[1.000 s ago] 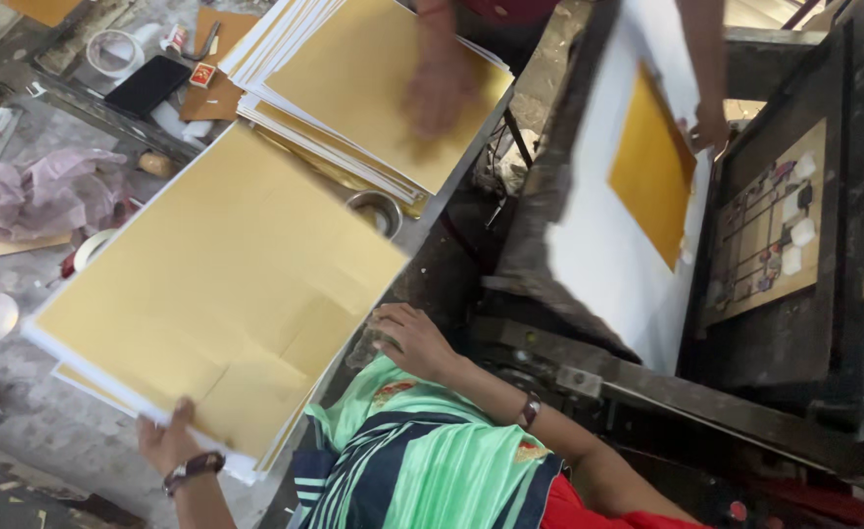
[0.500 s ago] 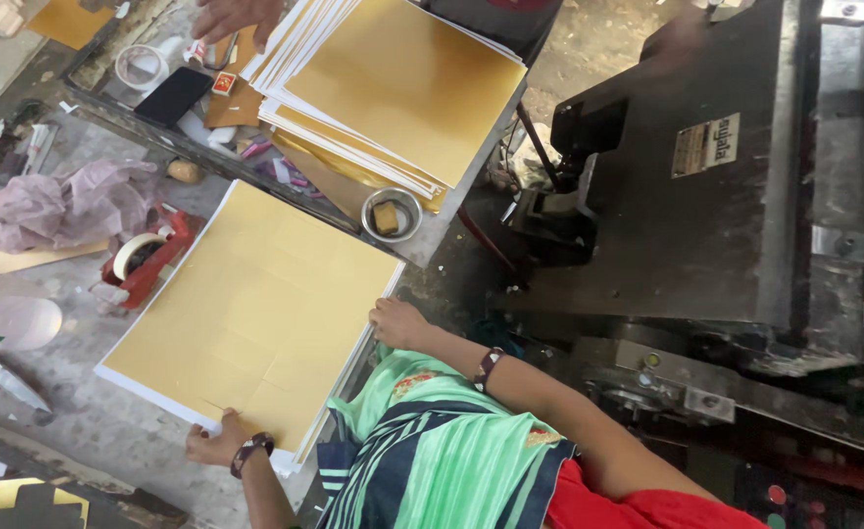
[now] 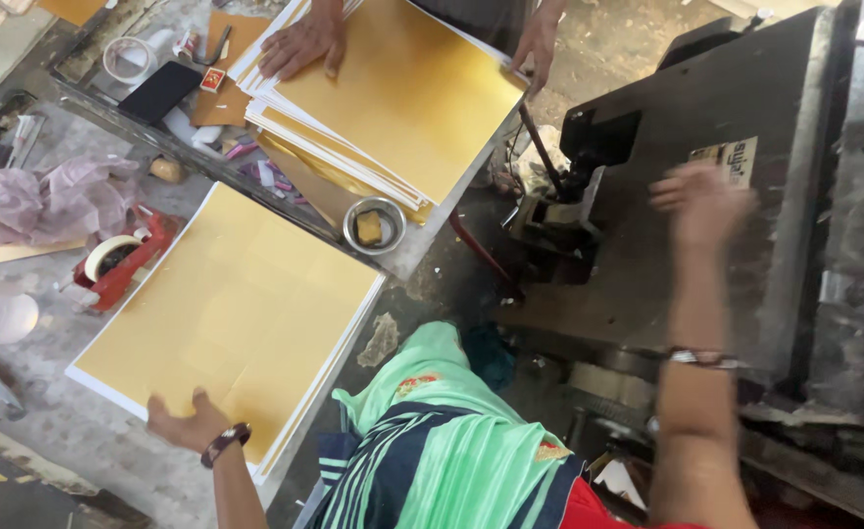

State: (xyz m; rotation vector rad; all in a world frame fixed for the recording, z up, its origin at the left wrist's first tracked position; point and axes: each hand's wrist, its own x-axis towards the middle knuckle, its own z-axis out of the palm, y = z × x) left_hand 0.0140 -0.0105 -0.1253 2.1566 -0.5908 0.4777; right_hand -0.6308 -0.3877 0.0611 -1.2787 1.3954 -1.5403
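Your right hand (image 3: 701, 201) has lifted off the sheets and now hangs open and blurred over the black press (image 3: 745, 127), holding nothing. Your left hand (image 3: 189, 423) lies flat on the near gold stack (image 3: 241, 304). There are two stacks; a co-worker's two hands (image 3: 304, 44) press the far stack (image 3: 402, 93).

Left of the near gold sheet stack (image 3: 226, 323), a red tape dispenser (image 3: 118, 264) and pink plastic (image 3: 45, 196) crowd the bench (image 3: 49, 411). Beyond the stack, a small metal bowl (image 3: 373, 225) blocks the way. Right of it, an open gap runs to the dark press (image 3: 667, 196).
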